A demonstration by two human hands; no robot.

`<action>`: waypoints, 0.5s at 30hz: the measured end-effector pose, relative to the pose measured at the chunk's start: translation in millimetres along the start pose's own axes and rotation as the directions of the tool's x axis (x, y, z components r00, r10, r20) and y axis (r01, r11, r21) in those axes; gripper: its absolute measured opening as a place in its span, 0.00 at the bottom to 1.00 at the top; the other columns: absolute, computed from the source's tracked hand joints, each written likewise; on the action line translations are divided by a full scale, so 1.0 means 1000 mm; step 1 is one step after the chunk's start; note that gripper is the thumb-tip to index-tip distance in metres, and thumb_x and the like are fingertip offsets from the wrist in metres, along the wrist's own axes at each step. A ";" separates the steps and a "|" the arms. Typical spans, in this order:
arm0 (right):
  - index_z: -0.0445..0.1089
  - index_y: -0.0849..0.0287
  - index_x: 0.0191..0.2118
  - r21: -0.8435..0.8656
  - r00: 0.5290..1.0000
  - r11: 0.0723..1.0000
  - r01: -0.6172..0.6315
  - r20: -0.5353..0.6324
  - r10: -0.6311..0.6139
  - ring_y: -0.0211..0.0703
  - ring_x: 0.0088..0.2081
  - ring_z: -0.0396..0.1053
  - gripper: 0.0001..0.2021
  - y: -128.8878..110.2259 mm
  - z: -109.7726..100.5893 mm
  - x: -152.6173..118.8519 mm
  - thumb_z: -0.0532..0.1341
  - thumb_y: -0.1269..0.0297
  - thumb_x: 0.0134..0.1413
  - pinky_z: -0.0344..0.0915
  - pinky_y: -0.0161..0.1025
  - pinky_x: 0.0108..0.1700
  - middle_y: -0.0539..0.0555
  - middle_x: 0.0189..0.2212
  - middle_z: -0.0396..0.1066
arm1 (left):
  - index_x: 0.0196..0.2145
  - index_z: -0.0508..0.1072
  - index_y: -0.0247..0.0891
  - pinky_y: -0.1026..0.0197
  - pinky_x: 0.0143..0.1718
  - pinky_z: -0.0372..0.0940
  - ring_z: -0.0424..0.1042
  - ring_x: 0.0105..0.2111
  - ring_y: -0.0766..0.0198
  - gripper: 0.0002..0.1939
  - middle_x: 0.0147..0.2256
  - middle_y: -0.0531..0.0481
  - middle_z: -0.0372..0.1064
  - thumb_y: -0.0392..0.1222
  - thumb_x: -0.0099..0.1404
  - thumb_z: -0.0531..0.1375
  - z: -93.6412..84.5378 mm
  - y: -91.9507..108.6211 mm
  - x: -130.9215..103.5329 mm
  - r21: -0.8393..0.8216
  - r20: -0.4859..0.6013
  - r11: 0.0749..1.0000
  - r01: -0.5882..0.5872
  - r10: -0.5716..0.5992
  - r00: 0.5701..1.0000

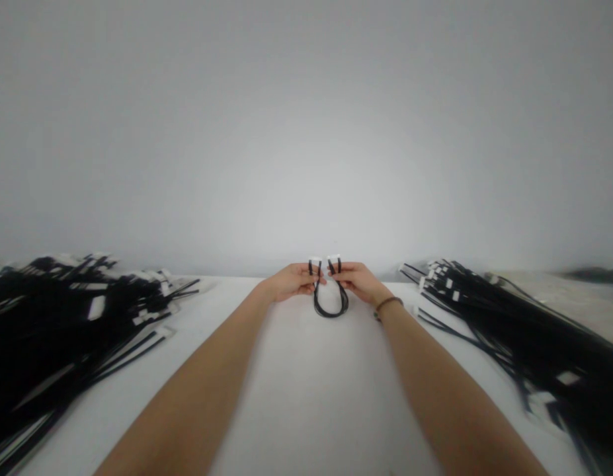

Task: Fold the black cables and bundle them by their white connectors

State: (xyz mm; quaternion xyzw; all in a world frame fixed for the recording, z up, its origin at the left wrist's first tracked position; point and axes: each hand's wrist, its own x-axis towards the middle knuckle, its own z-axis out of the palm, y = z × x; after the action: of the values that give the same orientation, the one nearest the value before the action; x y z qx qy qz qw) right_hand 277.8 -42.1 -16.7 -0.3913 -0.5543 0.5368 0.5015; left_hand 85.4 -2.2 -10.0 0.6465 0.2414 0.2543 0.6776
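Observation:
Both arms reach forward over the white table. A black cable with white connectors at its two ends is bent into a U between my hands, its loop hanging downward. My left hand pinches the cable just below the left connector. Just below the right connector, my right hand has its fingers closed on the other end. The two connectors point up, side by side and a little apart.
Large piles of black cables with white connectors lie on the table at both sides, the left pile and the right pile. Clear plastic lies behind the right pile. A plain pale wall stands beyond the table.

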 end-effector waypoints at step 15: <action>0.70 0.63 0.32 0.001 1.000 1.000 -0.011 -0.005 0.011 0.26 0.20 0.55 0.14 -0.001 0.001 0.000 0.64 0.72 0.31 0.51 0.29 0.22 0.51 0.27 0.67 | 0.35 0.67 0.32 0.67 0.29 0.60 0.61 0.23 0.76 0.14 0.35 0.45 0.67 0.38 0.50 0.62 0.001 0.000 -0.001 0.002 -0.015 1.000 0.003 -0.003 1.000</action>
State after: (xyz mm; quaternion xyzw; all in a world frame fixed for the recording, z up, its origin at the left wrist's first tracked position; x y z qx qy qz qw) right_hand 276.5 -42.5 -16.1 -0.3954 -0.5506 0.5388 0.5002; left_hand 85.4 -3.5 -9.6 0.6449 0.2478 0.2577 0.6755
